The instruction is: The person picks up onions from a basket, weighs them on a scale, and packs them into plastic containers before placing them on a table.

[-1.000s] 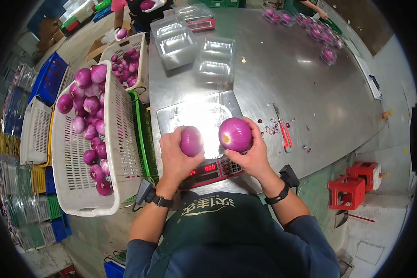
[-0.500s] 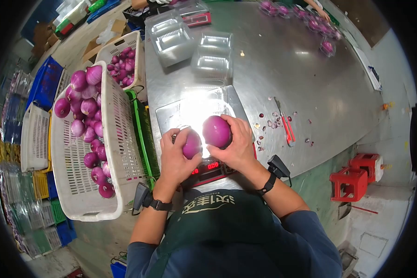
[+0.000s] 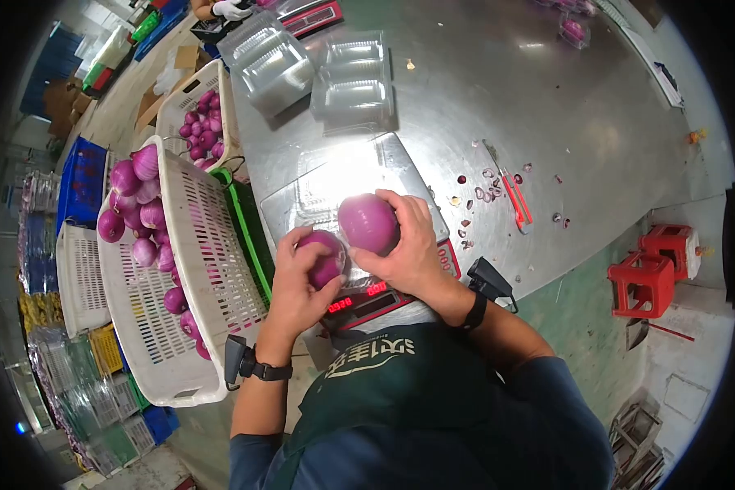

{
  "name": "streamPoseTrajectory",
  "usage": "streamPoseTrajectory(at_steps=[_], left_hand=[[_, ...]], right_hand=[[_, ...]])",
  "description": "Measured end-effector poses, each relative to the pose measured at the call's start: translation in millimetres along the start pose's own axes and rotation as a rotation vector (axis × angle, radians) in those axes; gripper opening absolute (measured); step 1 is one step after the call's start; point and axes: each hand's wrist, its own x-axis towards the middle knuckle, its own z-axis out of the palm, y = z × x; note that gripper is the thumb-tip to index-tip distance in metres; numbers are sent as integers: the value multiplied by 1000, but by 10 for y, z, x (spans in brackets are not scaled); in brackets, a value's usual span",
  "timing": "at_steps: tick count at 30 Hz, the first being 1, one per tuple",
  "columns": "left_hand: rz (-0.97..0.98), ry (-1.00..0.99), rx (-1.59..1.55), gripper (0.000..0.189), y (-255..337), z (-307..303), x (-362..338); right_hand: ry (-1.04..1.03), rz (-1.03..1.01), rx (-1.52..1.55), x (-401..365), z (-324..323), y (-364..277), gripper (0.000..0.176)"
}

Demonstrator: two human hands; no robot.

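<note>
Left hand point(image 3: 296, 284) closed round an onion point(image 3: 327, 265); right hand point(image 3: 411, 255) closed round a second onion point(image 3: 367, 224), above a scale point(image 3: 302, 200) (one readout point(image 3: 376, 288): 0.00).

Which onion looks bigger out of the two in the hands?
The onion in the right hand. It looks wider than the other onion, in the left hand.

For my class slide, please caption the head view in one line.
Left hand and right hand each hold a purple onion over a scale, beside a white crate of onions.
</note>
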Motion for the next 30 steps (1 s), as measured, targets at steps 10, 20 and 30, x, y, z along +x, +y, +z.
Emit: streamPoseTrajectory(at_steps=[10, 20, 30], left_hand=[[-46, 372, 39, 70, -45, 248, -109], [-441, 518, -568, 68, -112, 207, -481], [-863, 370, -1543, 37, -29, 120, -827]], right_hand=[[-83, -145, -219, -52, 31, -165, 77], [-30, 151, 19, 94, -60, 123, 52], [-269, 844, 356, 1058, 85, 415, 62]])
